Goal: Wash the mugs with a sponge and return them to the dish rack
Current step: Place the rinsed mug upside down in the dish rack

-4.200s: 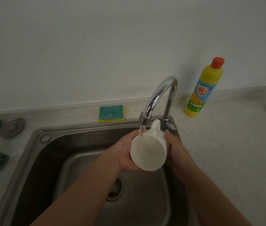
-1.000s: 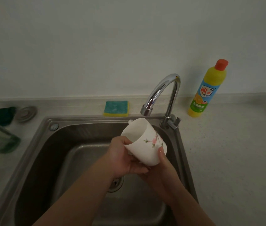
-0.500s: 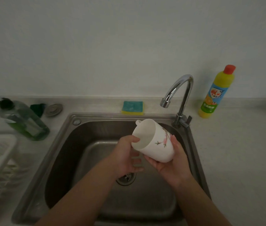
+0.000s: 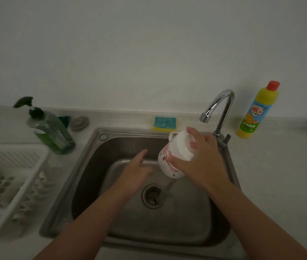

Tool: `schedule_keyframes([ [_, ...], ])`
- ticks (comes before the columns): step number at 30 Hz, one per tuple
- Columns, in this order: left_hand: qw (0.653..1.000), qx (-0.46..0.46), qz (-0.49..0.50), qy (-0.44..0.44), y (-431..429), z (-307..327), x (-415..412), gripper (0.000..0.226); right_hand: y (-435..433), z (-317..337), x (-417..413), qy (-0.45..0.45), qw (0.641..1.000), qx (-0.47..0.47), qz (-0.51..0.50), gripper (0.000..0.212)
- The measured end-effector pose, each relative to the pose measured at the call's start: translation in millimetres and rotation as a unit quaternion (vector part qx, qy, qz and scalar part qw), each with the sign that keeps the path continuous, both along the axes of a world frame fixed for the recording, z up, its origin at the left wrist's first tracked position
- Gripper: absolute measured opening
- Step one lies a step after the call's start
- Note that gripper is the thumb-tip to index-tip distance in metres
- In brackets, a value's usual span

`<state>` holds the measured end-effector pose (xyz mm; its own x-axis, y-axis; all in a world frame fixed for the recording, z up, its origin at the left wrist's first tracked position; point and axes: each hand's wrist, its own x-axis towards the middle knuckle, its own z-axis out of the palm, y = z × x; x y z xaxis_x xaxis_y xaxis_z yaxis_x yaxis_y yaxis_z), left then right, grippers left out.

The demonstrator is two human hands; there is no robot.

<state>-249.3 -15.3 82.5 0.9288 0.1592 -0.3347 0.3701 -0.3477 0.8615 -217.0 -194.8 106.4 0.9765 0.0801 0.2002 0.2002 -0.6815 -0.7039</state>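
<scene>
My right hand (image 4: 203,160) grips a white mug (image 4: 175,156) with a pink flower print, held upside down over the steel sink (image 4: 96,154). Water runs out of the mug toward the drain (image 4: 153,196). To the mug's left, apart from it, my left hand (image 4: 135,175) hovers over the basin with its fingers spread and nothing in it. A blue and yellow sponge (image 4: 164,123) lies on the counter behind the sink. The white dish rack (image 4: 26,179) sits at the far left.
The chrome faucet (image 4: 218,107) arches at the sink's back right with no water running. A yellow detergent bottle (image 4: 256,111) stands right of it. A green pump soap bottle (image 4: 51,132) and a metal sink plug (image 4: 79,123) sit at the back left.
My left hand let go of the mug and moved left. My right hand turned the mug mouth down, and water pours out. The view shifted left, showing more of the rack.
</scene>
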Motion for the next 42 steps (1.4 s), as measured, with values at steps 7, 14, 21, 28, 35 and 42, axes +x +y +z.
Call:
schedule_keyframes([
  [7,0.971,0.154,-0.096,-0.153,20,-5,-16,0.126,66,24,-17,0.012,0.992,-0.12,0.029,0.088],
  [14,0.96,0.119,-0.033,-0.25,75,10,-37,0.137,144,52,-47,0.082,0.995,-0.062,-0.001,0.083],
  [21,0.962,0.026,-0.094,-0.255,163,38,-54,0.13,230,76,-71,0.118,0.992,-0.016,-0.029,0.084],
  [28,0.958,0.041,-0.067,-0.277,243,48,-77,0.099,299,109,-95,0.185,0.978,-0.067,0.069,0.107],
  [35,0.969,-0.089,-0.077,-0.218,311,62,-102,0.085,321,108,-91,0.159,0.976,0.13,0.074,0.059],
  [42,0.963,-0.202,-0.067,-0.168,365,70,-109,0.082,352,61,-75,0.23,0.925,0.302,0.034,0.045],
])
